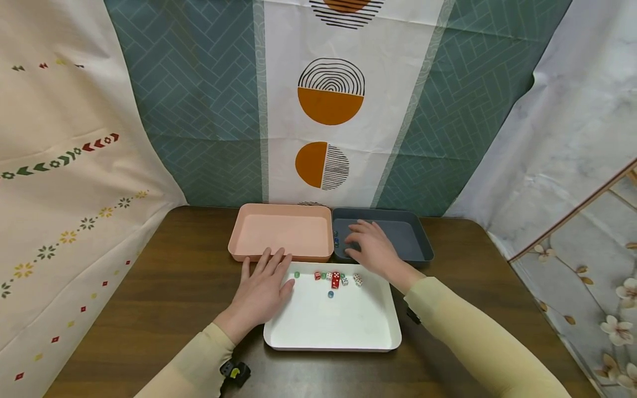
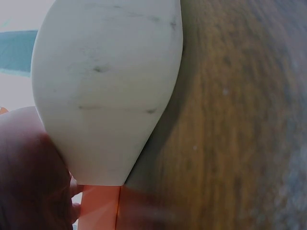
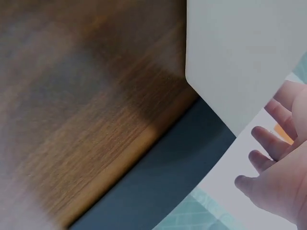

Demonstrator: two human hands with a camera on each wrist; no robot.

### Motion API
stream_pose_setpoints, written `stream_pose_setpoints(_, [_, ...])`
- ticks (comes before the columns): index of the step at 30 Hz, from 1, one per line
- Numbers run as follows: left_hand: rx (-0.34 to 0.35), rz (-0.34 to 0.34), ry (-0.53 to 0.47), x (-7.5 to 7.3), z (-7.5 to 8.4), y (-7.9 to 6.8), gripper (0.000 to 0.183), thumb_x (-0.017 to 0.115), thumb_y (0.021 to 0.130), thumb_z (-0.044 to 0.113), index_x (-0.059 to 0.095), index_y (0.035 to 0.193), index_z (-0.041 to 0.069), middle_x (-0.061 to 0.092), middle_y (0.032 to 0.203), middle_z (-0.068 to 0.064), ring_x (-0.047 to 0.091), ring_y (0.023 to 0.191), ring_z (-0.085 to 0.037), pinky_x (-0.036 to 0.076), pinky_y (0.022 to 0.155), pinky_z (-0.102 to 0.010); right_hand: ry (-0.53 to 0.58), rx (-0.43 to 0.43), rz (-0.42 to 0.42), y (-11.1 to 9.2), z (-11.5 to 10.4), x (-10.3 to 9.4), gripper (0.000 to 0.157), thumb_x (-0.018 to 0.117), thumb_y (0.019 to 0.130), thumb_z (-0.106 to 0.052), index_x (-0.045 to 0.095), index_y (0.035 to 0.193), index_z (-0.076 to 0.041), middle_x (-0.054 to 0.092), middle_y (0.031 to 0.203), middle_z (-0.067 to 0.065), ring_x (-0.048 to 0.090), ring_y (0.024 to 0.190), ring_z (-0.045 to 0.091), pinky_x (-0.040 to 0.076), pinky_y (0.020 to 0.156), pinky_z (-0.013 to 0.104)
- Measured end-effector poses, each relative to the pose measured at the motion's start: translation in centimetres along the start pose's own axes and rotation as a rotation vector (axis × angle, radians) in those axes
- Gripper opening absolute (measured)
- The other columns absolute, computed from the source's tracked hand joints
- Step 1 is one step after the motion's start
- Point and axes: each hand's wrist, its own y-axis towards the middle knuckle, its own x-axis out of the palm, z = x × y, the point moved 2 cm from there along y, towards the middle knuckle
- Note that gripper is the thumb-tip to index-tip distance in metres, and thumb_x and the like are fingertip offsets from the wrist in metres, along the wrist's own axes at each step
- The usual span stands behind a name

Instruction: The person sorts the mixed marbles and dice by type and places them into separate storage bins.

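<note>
One half-spread right hand point(image 1: 370, 246) above navy tray point(image 1: 407, 234)

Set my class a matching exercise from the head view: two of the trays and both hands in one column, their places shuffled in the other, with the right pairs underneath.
Column one
1. Pink tray
2. White tray
3. Left hand
4. Right hand

Column two
A. Over the dark tray
B. In front of the other two trays, with dice in it
C. At the white tray's left rim, fingers spread
D. In the back row, beside the dark tray

Right pairs: 1-D, 2-B, 3-C, 4-A
</note>
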Motion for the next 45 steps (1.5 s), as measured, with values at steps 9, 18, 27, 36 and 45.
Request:
stream_pose_setpoints(9, [-0.005,-0.017,-0.01,0.0,-0.1,0.1,0.067,0.057,0.115,0.044,0.041,0.172,0.012,0.033,0.179,-0.012,0.018,0.168,-0.04,0.01,0.126,-0.079,0.037,-0.047,0.049,-1.8,-0.4,-0.9,0.027,0.086,0.099,-0.021,0.083,0.125,-0.01,0.059,0.159,0.019,0.037,0.161,0.041,0.019,0.133,0.061])
stream_pose_setpoints(18, [-0.005,-0.019,-0.003,-0.3,0.0,0.3,0.067,0.057,0.116,0.043,0.04,0.172,0.012,0.032,0.179,-0.012,0.018,0.168,-0.041,0.01,0.126,-0.079,0.035,-0.11,0.099,-3.6,-1.1,-1.6,0.022,0.089,0.096,-0.016,0.085,0.118,-0.013,0.061,0.157,0.016,0.038,0.161,0.039,0.018,0.134,0.057])
stream_pose_setpoints(27, [-0.008,-0.027,-0.008,-0.1,-0.1,0.2,0.067,0.058,0.115,0.043,0.041,0.172,0.012,0.033,0.179,-0.013,0.019,0.168,-0.041,0.009,0.125,-0.08,0.016,-0.165,0.085,-4.7,-2.0,-1.6,0.021,0.093,0.092,-0.013,0.086,0.112,-0.016,0.064,0.154,0.016,0.04,0.16,0.04,0.021,0.133,0.058])
stream_pose_setpoints(36, [-0.011,-0.041,-0.006,0.1,-0.1,0.3,0.068,0.056,0.115,0.045,0.038,0.173,0.013,0.031,0.18,-0.012,0.016,0.168,-0.04,0.007,0.126,-0.079,-0.016,-0.216,0.044,-5.1,-2.3,-0.9,0.021,0.094,0.09,-0.011,0.088,0.109,-0.018,0.065,0.152,0.014,0.041,0.159,0.04,0.025,0.131,0.06])
stream_pose_setpoints(45, [-0.014,-0.042,-0.006,0.1,-0.1,0.3,0.068,0.056,0.115,0.045,0.039,0.173,0.012,0.031,0.18,-0.012,0.016,0.168,-0.04,0.008,0.126,-0.079,-0.035,-0.265,0.035,-5.2,-2.3,-0.5,0.022,0.094,0.089,-0.008,0.088,0.109,-0.017,0.066,0.151,0.017,0.042,0.157,0.043,0.028,0.13,0.062])
